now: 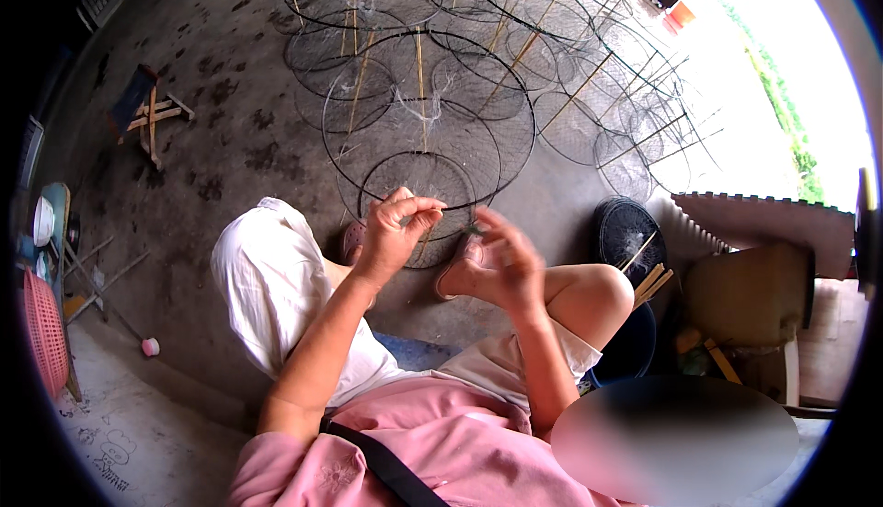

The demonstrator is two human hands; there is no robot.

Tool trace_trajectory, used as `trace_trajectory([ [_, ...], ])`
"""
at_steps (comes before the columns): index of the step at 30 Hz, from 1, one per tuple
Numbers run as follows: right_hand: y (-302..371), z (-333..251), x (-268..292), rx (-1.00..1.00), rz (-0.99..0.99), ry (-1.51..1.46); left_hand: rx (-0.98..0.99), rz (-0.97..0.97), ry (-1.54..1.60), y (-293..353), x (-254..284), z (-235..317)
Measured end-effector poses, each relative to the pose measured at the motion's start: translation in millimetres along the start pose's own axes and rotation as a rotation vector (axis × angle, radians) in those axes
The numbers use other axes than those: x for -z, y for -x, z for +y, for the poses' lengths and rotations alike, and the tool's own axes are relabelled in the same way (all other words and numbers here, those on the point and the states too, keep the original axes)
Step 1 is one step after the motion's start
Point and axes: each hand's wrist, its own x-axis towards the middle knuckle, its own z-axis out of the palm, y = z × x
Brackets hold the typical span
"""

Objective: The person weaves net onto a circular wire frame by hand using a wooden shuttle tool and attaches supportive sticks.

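Observation:
A mesh net trap with round black hoops (534, 139) and fine dark netting stretches over the floor in front of me. A thin yellowish stick (422, 84) spans the space between its hoops, and whitish strands bunch beside it. Above the nearest small hoop (361, 176), my left hand (395, 236) is raised with thumb and forefinger pinched together; whatever lies in the pinch is too small to make out. My right hand (511, 263) hovers a little to the right, apart from the left, its fingers smeared by motion.
More hooped nets (570, 120) with sticks spread toward the back right. Beside my right knee are a round black netted stack (628, 231) and a dark bucket (635, 346) with wooden sticks (651, 284). A folding stool (152, 116) stands left; a red basket (44, 332) sits at the left edge.

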Motion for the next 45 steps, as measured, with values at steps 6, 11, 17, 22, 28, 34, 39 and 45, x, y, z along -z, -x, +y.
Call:
trace_trajectory([
  [6,13.3,-71.6,18.1,-0.033,0.137,-0.699,0.130,0.119,0.028,-3.1,-10.7,-12.0],
  [11,111.6,-40.6,-33.5,-0.158,-0.431,-0.271,0.132,0.106,0.035,-5.7,-18.1,-8.6],
  [17,91.7,-45.2,9.1,-0.192,-0.168,-0.288,0.128,-0.038,-0.102,12.0,18.4,48.4],
  [22,61.7,-80.0,7.8,0.153,-0.113,0.193,-0.130,-0.469,0.056,68.0,3.6,109.3],
  [28,71.1,-40.2,104.2,0.072,0.702,0.370,0.262,-0.358,0.296,56.7,30.5,112.4],
  [34,246.1,131.6,150.5,-0.971,-0.021,0.972,0.340,-0.217,0.395,52.9,49.2,84.3],
  [39,369.0,219.1,147.5,-1.244,0.029,0.863,0.371,-0.217,0.401,52.9,43.9,73.6],
  [45,388.5,234.2,151.4,-1.288,0.204,0.653,0.357,-0.146,0.420,48.1,52.1,73.3],
])
